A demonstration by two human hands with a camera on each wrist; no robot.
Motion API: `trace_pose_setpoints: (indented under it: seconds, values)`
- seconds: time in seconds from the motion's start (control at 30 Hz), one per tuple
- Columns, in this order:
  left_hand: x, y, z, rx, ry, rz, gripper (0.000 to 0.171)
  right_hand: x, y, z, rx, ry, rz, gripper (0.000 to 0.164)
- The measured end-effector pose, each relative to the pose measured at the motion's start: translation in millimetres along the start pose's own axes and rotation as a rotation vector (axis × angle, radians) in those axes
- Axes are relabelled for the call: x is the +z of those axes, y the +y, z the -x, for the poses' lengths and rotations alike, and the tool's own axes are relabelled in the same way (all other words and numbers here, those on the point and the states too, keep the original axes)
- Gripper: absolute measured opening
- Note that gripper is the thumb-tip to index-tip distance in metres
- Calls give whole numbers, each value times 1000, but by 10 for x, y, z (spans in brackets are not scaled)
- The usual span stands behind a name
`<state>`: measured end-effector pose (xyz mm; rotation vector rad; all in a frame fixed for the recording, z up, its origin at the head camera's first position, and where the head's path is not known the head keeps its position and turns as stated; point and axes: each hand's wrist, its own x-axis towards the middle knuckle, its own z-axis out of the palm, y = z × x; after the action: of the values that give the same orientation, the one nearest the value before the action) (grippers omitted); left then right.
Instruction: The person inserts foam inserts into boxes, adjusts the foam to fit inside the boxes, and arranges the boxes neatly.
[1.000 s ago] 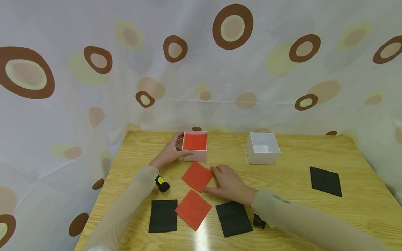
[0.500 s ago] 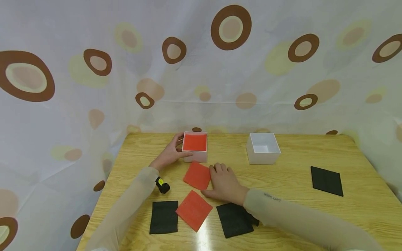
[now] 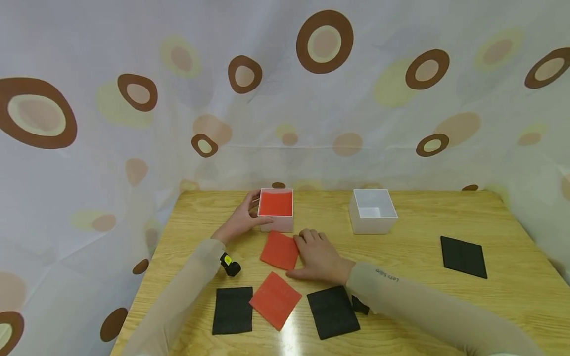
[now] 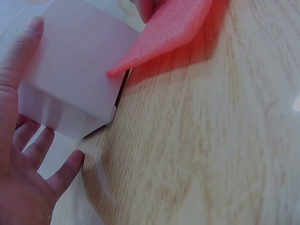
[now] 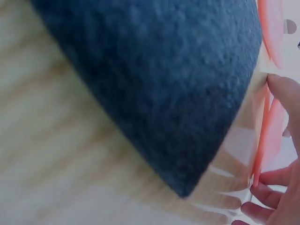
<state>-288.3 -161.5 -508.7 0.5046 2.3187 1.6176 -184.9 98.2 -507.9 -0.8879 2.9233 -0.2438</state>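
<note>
My left hand holds a white open-topped box, thumb along the front wall and the other fingers at its left side. Inside the box shows a flat red sheet. Just in front of it, my right hand grips a soft red foam square by its right edge, thumb at the near corner and fingertips at the far one. The left wrist view has this red square tilted, a shadow under it, one corner overlapping the box wall.
Nearer lies a second red square between a black square and another black square. A third black square is far right. An empty white box stands at the back, before a patterned curtain.
My right hand has shifted slightly left, and the red square at its fingers has turned a little and bent. My left hand has stayed on the box.
</note>
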Motion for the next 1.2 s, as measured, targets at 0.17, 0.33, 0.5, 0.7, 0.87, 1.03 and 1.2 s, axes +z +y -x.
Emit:
trace_pose_setpoints:
  seconds: [0.17, 0.33, 0.5, 0.7, 0.87, 1.03, 1.2]
  values:
    - [0, -3, -5, -4, 2, -1, 96, -35, 26, -20, 24, -30, -42, 104]
    - [2, -13, -11, -1, 0, -3, 96, -37, 49, -41, 25, -34, -39, 104]
    - [4, -19, -9, 0, 1, 23, 95, -13, 79, -52, -1, -13, -27, 93]
    - [7, -7, -3, 9, -4, 34, 94, -4, 133, -61, -60, -12, -36, 89]
    - [8, 6, -1, 8, -4, 28, 94, -17, 177, -63, -88, -19, -46, 90]
    - [8, 6, -7, 2, -4, 28, 95, -24, 205, -48, -108, -16, -43, 90]
    - [3, 4, -3, 3, -6, 26, 94, -55, 233, -10, -143, 32, -59, 88]
